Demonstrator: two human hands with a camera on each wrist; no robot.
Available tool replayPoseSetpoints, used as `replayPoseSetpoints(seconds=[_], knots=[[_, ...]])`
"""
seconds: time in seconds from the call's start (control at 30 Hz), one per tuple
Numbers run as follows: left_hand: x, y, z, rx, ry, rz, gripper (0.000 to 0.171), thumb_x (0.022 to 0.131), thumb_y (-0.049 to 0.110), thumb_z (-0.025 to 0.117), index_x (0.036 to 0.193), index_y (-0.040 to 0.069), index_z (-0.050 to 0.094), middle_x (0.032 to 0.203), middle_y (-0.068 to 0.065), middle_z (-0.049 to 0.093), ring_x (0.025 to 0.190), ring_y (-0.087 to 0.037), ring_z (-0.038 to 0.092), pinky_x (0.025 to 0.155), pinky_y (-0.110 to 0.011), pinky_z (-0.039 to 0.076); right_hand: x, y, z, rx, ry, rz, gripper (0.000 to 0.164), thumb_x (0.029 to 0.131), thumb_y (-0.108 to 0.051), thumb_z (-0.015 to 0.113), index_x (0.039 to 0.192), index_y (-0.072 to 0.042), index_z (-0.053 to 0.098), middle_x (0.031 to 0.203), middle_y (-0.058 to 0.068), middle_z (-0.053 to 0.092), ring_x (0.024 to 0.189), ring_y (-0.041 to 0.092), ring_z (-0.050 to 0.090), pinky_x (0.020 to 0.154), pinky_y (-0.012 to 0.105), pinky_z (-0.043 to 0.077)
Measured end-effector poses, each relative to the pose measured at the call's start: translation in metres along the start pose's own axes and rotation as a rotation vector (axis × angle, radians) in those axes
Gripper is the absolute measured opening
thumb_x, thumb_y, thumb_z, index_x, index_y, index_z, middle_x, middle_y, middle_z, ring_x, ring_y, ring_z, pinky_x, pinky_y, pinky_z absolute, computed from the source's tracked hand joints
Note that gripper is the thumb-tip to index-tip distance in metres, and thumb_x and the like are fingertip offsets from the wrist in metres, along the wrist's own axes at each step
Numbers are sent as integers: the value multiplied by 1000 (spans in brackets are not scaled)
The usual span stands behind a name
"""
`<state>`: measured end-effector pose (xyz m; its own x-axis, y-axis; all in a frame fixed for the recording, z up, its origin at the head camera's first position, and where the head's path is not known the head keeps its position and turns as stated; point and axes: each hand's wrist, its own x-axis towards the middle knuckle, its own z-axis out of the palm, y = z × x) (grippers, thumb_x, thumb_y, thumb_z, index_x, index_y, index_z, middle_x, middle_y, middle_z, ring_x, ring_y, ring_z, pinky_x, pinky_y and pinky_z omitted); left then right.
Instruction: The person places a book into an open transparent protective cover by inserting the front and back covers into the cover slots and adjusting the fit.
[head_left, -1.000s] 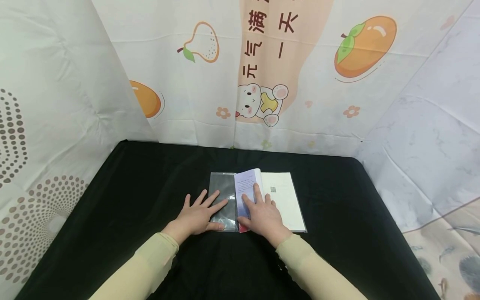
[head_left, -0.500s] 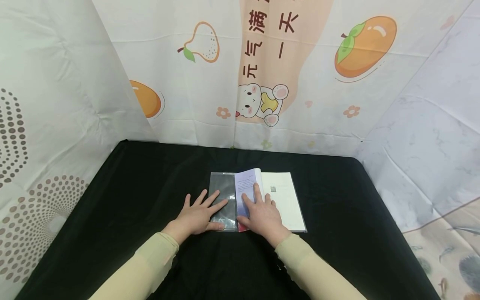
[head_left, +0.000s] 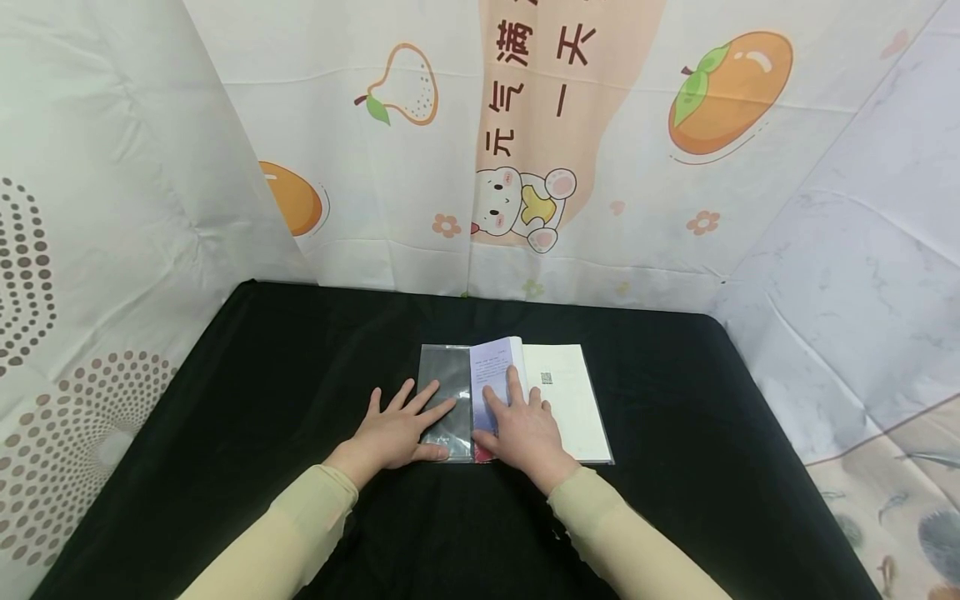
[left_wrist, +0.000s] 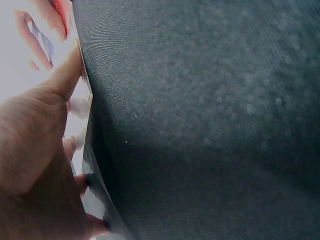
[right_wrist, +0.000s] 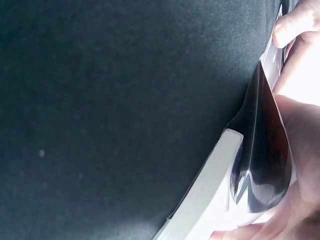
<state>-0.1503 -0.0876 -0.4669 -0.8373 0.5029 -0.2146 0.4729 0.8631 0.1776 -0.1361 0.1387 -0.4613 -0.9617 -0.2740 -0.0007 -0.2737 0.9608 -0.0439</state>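
Note:
An open book lies on the black cloth, its cream page (head_left: 573, 408) with a small square code on the right. From its middle a purple flap (head_left: 491, 358), red at the bottom, leans left over a clear plastic cover (head_left: 450, 362). My left hand (head_left: 390, 433) rests with spread fingers on the plastic's left part. My right hand (head_left: 528, 433) presses the purple flap with fingers extended and thumb at its lower edge. In the right wrist view, the cover bulges in a dark loop (right_wrist: 265, 160) beside the page block (right_wrist: 205, 187), near my right hand (right_wrist: 305, 135).
Black cloth (head_left: 315, 358) covers the table around the book. A white curtain (head_left: 420, 192) printed with fruit and a cartoon animal hangs behind the table. Further pale cloths hang at the left (head_left: 135, 233) and right (head_left: 847, 292).
My right hand has shifted very slightly left, taking the lower edge of the purple flap with it. My left hand and the rest of the book look unmoved.

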Motion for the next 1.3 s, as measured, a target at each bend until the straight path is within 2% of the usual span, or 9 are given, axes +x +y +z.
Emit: replayPoseSetpoints(seconds=[1.3], knots=[[-1, 1, -3, 12, 1, -4, 77, 85, 70, 50, 151, 38, 26, 161, -1, 14, 143, -37, 8, 105, -73, 12, 0, -7, 10, -32, 69, 24, 72, 86, -65, 56, 142, -21, 48, 154, 25, 21, 114, 57, 43, 91, 64, 44]])
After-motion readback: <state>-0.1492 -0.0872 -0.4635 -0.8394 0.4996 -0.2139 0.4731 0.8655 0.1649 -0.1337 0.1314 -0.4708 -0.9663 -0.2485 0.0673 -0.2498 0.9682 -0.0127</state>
